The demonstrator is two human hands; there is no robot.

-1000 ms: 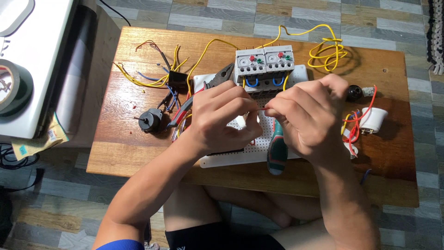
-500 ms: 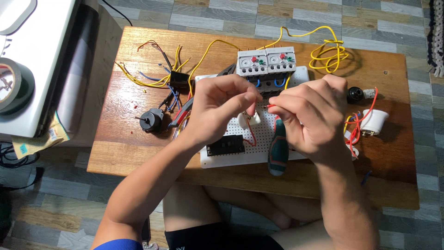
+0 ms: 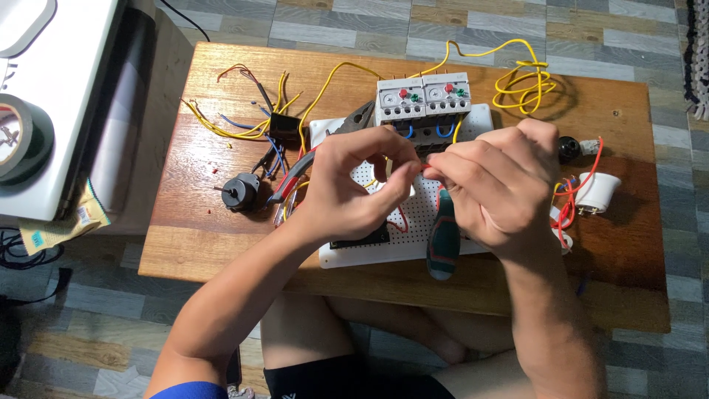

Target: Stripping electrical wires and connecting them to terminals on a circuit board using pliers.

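My left hand (image 3: 347, 188) and my right hand (image 3: 498, 185) meet fingertip to fingertip above a white perforated board (image 3: 369, 257). Both pinch a thin red wire (image 3: 403, 222) that loops down onto the board. Two grey relay blocks (image 3: 422, 100) with red and green buttons stand at the board's far edge, just beyond my fingers. A screwdriver with a green and black handle (image 3: 443, 240) lies on the board under my right hand. A black component (image 3: 362, 238) sits on the board beneath my left wrist.
The low wooden table (image 3: 192, 251) holds red-handled pliers (image 3: 294, 177), a small black motor (image 3: 238, 193), loose yellow and blue wires (image 3: 221, 129), a yellow wire coil (image 3: 524, 81) and a white socket (image 3: 597, 192) with red leads. A black tape roll (image 3: 22, 137) lies on a white surface at the left.
My hands have drawn together and my fingertips now meet on the red wire. My left hand has shifted slightly, uncovering the black component on the board.
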